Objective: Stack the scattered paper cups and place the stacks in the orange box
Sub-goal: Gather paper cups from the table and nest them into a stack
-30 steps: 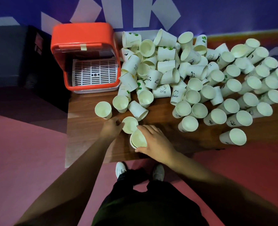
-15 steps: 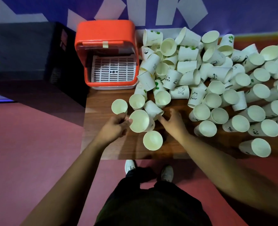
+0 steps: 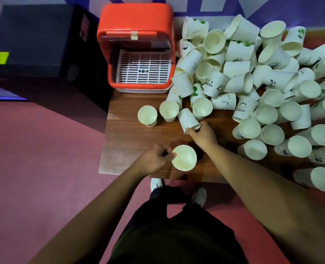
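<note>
Left hand [image 3: 154,161]: fingers pinch the rim of the upright cup [image 3: 184,158], 6 o'clock on the surface [image 3: 123,141].
Right hand [image 3: 203,134]: fingers grip the mouth of the tipped cup [image 3: 188,119].
Cup pile [image 3: 253,82]: white, some with cartoon drawings, 2 o'clock.
Orange box [image 3: 135,18]: 12 o'clock, open.

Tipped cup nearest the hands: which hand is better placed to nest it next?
Right. The right hand grips the tipped cup at its mouth end; the left hand is occupied, pinching the rim of the upright cup that would probably receive it.
</note>
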{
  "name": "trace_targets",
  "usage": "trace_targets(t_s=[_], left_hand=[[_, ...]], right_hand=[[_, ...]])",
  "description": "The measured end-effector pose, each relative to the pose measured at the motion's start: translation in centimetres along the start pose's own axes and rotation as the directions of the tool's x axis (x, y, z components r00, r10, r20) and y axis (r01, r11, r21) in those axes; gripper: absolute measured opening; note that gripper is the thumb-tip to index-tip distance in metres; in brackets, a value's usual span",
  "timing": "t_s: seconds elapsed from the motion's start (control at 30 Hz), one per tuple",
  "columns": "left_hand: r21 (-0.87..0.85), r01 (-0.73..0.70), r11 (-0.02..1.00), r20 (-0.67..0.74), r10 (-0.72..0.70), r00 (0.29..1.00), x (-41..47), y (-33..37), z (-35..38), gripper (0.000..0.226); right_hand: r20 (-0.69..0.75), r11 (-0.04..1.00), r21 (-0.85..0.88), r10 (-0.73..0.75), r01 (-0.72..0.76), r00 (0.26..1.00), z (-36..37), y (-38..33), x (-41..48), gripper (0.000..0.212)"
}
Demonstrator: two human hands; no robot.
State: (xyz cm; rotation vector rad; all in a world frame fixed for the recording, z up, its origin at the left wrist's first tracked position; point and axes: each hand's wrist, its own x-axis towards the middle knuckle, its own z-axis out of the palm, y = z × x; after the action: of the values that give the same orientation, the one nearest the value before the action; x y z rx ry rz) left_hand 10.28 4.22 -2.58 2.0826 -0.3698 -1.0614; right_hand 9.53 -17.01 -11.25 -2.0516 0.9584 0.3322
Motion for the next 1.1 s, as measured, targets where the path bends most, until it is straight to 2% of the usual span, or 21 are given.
trace_targets(t_s=[0.17,0.27,0.43,0.53,0.6,0.67,0.77,0.87,0.97,1.1], left_hand=[[0.113,-0.02,0.993,-0.086,0.03,0.996,1.0,-0.5,1.3,0.023],[0.037,0.008,0.999,-0.129,-0.003,0.992,1.7,-0.9,1.7,0.03],[-0.089,0.011,0.996,-0.082,-0.019,0.996,2.3,-1.5,1.8,0.028],[-0.214,-0.001,0.977,-0.17,-0.036,0.985,2.5,-2.1,0.5,0.026],[-0.14,-0.027,0.99,-0.273,-0.012,0.962,3.0,-2.6,-1.0,0.022],[0.045,-0.01,0.999,-0.379,0.027,0.925,3.7,-2.9,-2.6,0.02],[0.174,0.045,0.984,-0.539,0.057,0.84,4.9,-3.1,-4.8,0.046],[0.306,0.134,0.943,-0.614,0.087,0.784,6.6,-3.6,-5.8,0.077],[0.361,0.149,0.92,-0.562,0.087,0.823,7.9,-4.1,-6.0,0.099],[0.386,0.053,0.921,-0.429,0.128,0.894,9.1,-4.8,-5.7,0.106]], right_hand=[[0.023,0.993,0.116,0.004,-0.006,1.0,-0.9,-0.4,-0.3,0.061],[0.035,0.983,0.181,-0.029,0.022,0.999,-2.3,-0.2,-1.9,0.057],[0.014,0.965,0.226,-0.14,0.134,0.99,-5.9,0.0,-5.4,0.061],[-0.014,0.933,0.258,-0.255,0.25,0.967,-7.8,-0.6,-7.6,0.067],[-0.011,0.911,0.24,-0.342,0.335,0.94,-8.7,-1.3,-9.1,0.068],[0.016,0.883,0.179,-0.444,0.435,0.896,-9.4,-2.2,-10.5,0.07],[0.071,0.852,0.041,-0.523,0.521,0.849,-10.0,-2.8,-12.0,0.074],[0.095,0.811,-0.093,-0.571,0.578,0.816,-9.5,-2.4,-13.0,0.077],[0.116,0.777,-0.231,-0.575,0.585,0.81,-7.5,-1.4,-13.5,0.078],[0.137,0.75,-0.346,-0.555,0.565,0.821,-4.4,0.6,-12.8,0.083]])
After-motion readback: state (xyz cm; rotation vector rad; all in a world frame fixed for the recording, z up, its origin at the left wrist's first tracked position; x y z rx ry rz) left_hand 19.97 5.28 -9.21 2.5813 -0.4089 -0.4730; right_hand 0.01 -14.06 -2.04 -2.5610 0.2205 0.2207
